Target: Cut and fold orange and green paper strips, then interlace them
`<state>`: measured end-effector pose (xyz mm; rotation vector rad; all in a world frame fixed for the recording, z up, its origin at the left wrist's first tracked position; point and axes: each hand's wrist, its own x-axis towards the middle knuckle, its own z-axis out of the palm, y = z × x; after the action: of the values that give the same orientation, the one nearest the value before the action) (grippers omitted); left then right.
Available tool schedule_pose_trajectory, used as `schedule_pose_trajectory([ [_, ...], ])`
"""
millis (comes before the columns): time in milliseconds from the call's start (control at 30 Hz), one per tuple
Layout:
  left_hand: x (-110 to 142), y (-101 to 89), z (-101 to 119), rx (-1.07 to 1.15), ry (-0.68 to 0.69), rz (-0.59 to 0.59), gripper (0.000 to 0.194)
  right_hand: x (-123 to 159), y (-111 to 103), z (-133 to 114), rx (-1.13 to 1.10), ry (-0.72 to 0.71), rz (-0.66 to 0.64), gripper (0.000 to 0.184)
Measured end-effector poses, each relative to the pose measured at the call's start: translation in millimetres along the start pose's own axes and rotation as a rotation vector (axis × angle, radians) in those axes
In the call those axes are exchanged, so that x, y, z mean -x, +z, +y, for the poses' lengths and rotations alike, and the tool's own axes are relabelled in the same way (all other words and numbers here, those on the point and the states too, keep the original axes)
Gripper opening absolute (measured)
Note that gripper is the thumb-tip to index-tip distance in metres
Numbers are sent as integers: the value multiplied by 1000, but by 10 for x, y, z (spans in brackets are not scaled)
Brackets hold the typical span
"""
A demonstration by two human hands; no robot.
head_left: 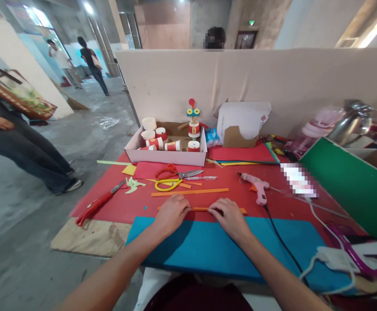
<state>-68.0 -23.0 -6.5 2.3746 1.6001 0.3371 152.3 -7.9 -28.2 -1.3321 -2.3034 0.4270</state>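
Note:
Both hands pinch one narrow orange paper strip [200, 209] over the red table cover, just beyond a blue board [221, 246]. My left hand [173, 212] grips it left of the middle, and my right hand [230, 218] grips it to the right, with the strip's ends showing past each hand. Another orange strip [190, 192] lies flat a little farther away. Scissors with red handles [166, 172] and a yellow-handled pair [168, 185] overlap behind it. To the right of my right hand rests a pink glue gun [256, 186] with a black cord.
Red-handled scissors [99, 204] lie at the left edge near pale green paper scraps [133, 185]. A white box [165, 158] of paper cups stands behind, a green board [337, 190] at right. A power strip [347, 259] with cables sits front right. People stand at left.

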Motion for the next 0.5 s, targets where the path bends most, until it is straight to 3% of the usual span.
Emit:
schedule_pose_trajectory([
  [200, -102, -65, 18, 28, -84, -68, 15, -42, -19, -52, 30, 123, -31, 23],
  [500, -84, -94, -14, 30, -31, -65, 17, -37, -30, -63, 32, 114, -44, 19],
])
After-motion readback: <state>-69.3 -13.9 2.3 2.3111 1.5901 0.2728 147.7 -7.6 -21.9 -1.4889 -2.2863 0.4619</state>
